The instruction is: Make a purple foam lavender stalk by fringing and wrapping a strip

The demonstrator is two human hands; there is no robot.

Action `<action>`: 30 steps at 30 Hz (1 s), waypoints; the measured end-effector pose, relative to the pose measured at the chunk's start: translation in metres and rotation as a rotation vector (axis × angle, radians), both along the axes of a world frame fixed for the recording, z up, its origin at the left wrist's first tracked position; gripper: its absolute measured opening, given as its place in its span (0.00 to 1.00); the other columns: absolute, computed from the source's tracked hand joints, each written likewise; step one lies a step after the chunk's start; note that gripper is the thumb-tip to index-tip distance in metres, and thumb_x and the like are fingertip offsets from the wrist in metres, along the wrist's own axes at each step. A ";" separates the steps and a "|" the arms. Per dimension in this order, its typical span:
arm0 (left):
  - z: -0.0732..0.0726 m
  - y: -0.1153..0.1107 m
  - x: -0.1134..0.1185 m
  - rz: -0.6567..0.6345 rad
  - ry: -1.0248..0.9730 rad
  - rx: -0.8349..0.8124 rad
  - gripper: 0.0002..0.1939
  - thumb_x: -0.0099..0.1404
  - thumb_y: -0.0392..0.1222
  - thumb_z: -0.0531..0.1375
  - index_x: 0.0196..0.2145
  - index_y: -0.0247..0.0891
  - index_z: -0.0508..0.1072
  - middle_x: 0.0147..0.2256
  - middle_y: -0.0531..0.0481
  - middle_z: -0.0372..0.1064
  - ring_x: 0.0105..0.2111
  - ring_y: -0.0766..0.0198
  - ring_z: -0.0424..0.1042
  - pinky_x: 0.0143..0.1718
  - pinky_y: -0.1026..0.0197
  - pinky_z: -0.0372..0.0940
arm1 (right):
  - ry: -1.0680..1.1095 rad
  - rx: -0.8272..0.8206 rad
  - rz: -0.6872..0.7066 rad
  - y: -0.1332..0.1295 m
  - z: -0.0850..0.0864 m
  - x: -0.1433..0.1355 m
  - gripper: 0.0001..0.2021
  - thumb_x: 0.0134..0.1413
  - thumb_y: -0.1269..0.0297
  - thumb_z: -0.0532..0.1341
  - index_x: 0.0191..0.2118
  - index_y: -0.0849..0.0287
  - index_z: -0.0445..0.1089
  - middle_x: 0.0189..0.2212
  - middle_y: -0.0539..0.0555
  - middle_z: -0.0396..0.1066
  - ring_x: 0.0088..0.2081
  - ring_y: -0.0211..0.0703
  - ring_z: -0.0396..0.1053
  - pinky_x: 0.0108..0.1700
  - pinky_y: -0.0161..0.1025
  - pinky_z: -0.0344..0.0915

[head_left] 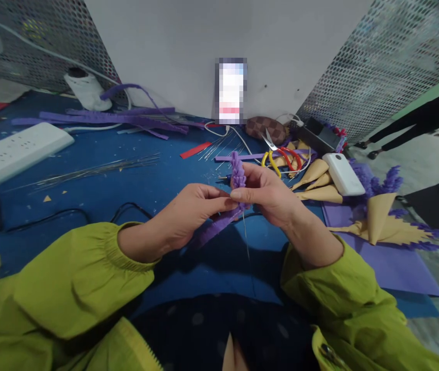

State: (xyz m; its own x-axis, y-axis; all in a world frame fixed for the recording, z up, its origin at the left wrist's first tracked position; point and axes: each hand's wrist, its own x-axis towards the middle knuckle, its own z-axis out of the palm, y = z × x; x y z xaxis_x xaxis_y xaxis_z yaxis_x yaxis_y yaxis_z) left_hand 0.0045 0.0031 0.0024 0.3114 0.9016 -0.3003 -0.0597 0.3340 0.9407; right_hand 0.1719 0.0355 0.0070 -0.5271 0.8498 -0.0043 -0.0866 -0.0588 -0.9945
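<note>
A purple paper flower spike [238, 172] stands upright between my two hands, its tip pointing away from me. My right hand [271, 196] pinches the spike near its lower part with thumb and fingers. Just to the left, my left hand [192, 211] grips the purple paper strip [217, 228] where it meets the spike; the strip's loose end trails down and to the left. A thin wire stem [247, 242] hangs below the spike toward my lap. Parts of both hands' fingers are hidden behind the paper.
On the blue table [126, 190] lie wires [95, 172], purple strips [114, 118] and a power strip [21, 152]. Scissors [271, 147], a white power bank [343, 174] and wrapped purple flowers [381, 221] are at right. A phone [230, 93] leans behind. A person [420, 116] stands far right.
</note>
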 end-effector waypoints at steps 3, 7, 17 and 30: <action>0.001 0.001 0.000 -0.003 0.016 -0.017 0.08 0.52 0.44 0.69 0.21 0.38 0.79 0.22 0.50 0.72 0.24 0.66 0.67 0.27 0.64 0.61 | 0.016 0.001 -0.021 -0.001 -0.001 -0.001 0.14 0.42 0.62 0.71 0.31 0.59 0.66 0.24 0.45 0.64 0.25 0.32 0.61 0.27 0.31 0.60; 0.003 0.000 0.000 -0.006 0.042 -0.015 0.04 0.51 0.40 0.67 0.23 0.37 0.79 0.22 0.51 0.71 0.22 0.68 0.66 0.24 0.65 0.59 | 0.025 0.048 -0.055 -0.001 -0.005 -0.003 0.14 0.44 0.64 0.71 0.30 0.59 0.64 0.24 0.44 0.62 0.25 0.31 0.59 0.27 0.31 0.58; 0.002 -0.003 0.001 -0.009 0.259 0.185 0.07 0.52 0.42 0.66 0.27 0.35 0.80 0.23 0.52 0.73 0.23 0.66 0.68 0.25 0.64 0.61 | -0.052 0.160 -0.177 -0.005 -0.010 -0.016 0.23 0.42 0.58 0.72 0.24 0.57 0.54 0.21 0.42 0.52 0.24 0.31 0.50 0.25 0.33 0.50; 0.004 0.000 -0.001 -0.018 0.204 0.142 0.11 0.52 0.48 0.67 0.25 0.36 0.80 0.21 0.50 0.72 0.22 0.65 0.67 0.23 0.64 0.59 | 0.095 -0.076 -0.047 0.005 -0.010 -0.003 0.13 0.47 0.57 0.70 0.35 0.59 0.73 0.27 0.48 0.69 0.24 0.32 0.61 0.26 0.32 0.58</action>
State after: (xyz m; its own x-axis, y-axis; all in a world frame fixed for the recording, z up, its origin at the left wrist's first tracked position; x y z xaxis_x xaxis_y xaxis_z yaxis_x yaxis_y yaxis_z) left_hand 0.0032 0.0030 0.0059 0.2740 0.9340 -0.2291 0.1412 0.1966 0.9703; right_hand 0.1689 0.0401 -0.0028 -0.4877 0.8728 -0.0219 -0.1847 -0.1277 -0.9745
